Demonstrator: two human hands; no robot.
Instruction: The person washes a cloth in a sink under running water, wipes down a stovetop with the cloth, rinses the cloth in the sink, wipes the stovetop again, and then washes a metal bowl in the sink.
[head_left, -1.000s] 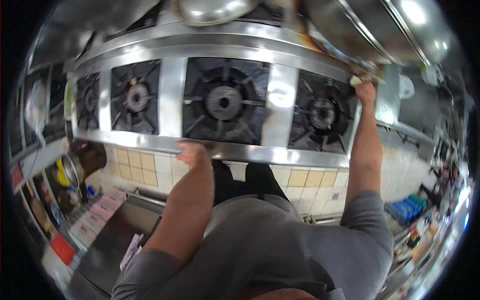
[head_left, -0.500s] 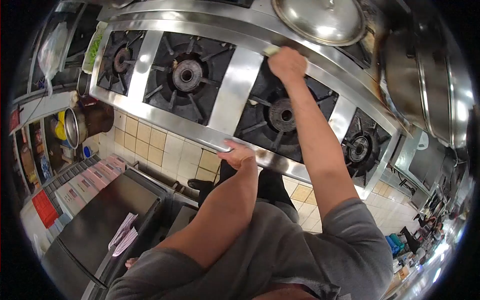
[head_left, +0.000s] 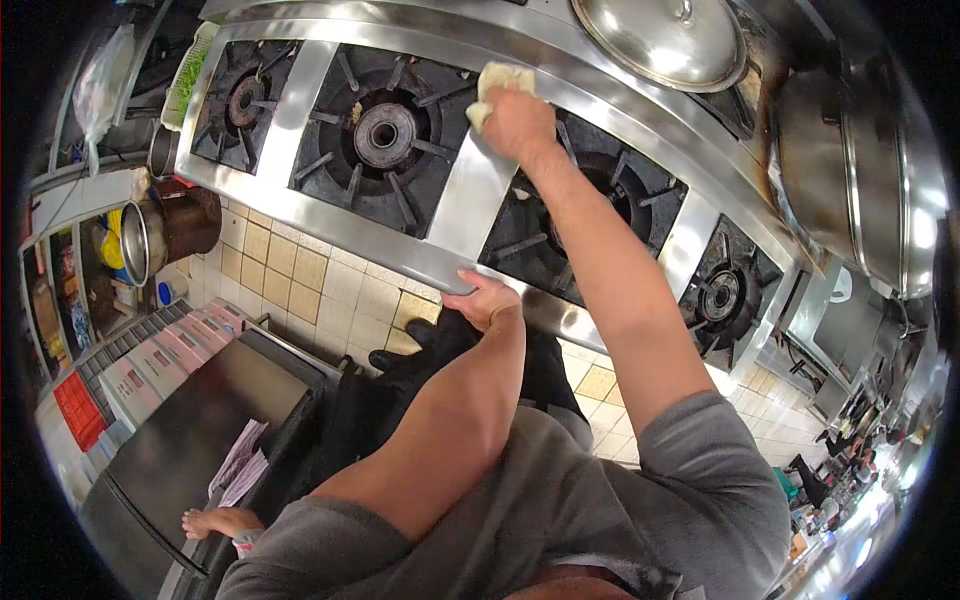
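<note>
A pale yellow cloth [head_left: 507,75] is bunched under my right hand [head_left: 522,125], which presses it on the steel strip between the two middle burners of the stove [head_left: 465,205]. Closed fingers hold the cloth, and part of it sticks out past them. My left hand [head_left: 490,302] grips the stove's front edge, thumb on top; its other fingers are partly hidden. Black cast-iron grates surround the middle-left burner [head_left: 384,135]. My right forearm partly covers the burner to its right.
A large domed lid [head_left: 660,40] rests behind the stove, with a big steel pot [head_left: 835,170] at the right. A green basket [head_left: 188,80] stands at the far left. Lower left, another person's hand [head_left: 215,522] is over a dark counter [head_left: 185,440] with striped cloths [head_left: 240,465].
My right hand has moved left with the cloth, from the back rim onto the steel strip. My left hand stays on the front edge. The other person's hand has come further into view.
</note>
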